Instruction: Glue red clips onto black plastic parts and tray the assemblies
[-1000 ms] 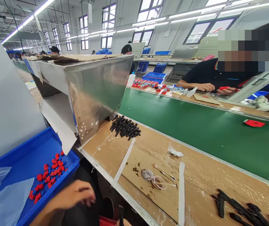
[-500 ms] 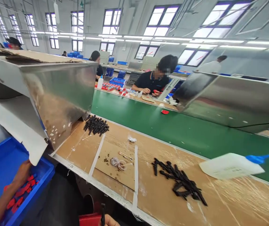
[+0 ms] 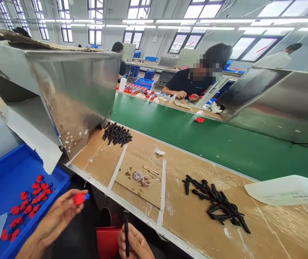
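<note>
My left hand [image 3: 55,217] pinches a small red part with a blue tip [image 3: 80,198] just right of the blue bin [image 3: 5,172], which holds several more red parts [image 3: 32,201]. At the bottom edge, my right hand [image 3: 134,244] grips a thin black stick part [image 3: 126,232] upright, in front of the bench edge. A red container [image 3: 107,240] sits below and between the two hands. One pile of black stick parts [image 3: 215,205] lies on the cardboard bench top to the right, and another pile of black parts [image 3: 116,134] lies further back by the metal hood.
A steel hood [image 3: 75,90] overhangs the bench at left. A green conveyor belt [image 3: 224,144] runs behind the cardboard [image 3: 143,158], carrying one red piece [image 3: 199,119]. A white bottle [image 3: 285,190] lies at right. A person in black [image 3: 194,82] works across the belt.
My left hand has come up out of the blue bin holding a red part. My right hand with the black stick has risen into view. The camera has shifted slightly.
</note>
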